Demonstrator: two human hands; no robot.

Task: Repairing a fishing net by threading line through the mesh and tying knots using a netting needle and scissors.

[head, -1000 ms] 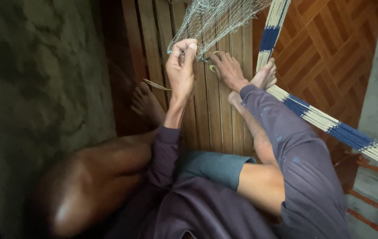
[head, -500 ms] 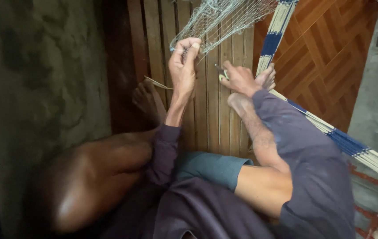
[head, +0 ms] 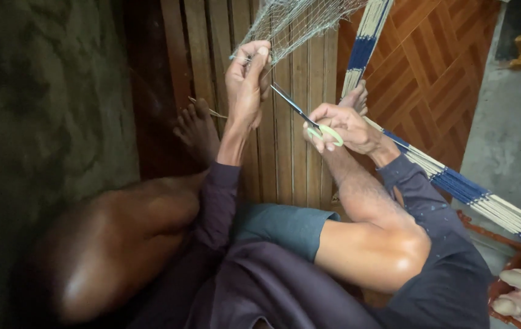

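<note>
1. Now a trimming step, I judge: net (head: 300,21) hangs far, over the slats (head: 285,158).
2. Left hand (head: 245,85) pinches the net edge taut.
3. Right hand (head: 346,128) grips scissors (head: 306,119), blades nearly closed, near the net; next, open them on one strand.

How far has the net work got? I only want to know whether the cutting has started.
Done: the left hand has a strand at the edge of the fishing net pinched and pulled taut, and the right hand has the scissors gripped by their pale green handles. In hand: the blades point up toward that strand but stop short of it. Left: no cut shows here, so the snipping looks not yet made.
</note>
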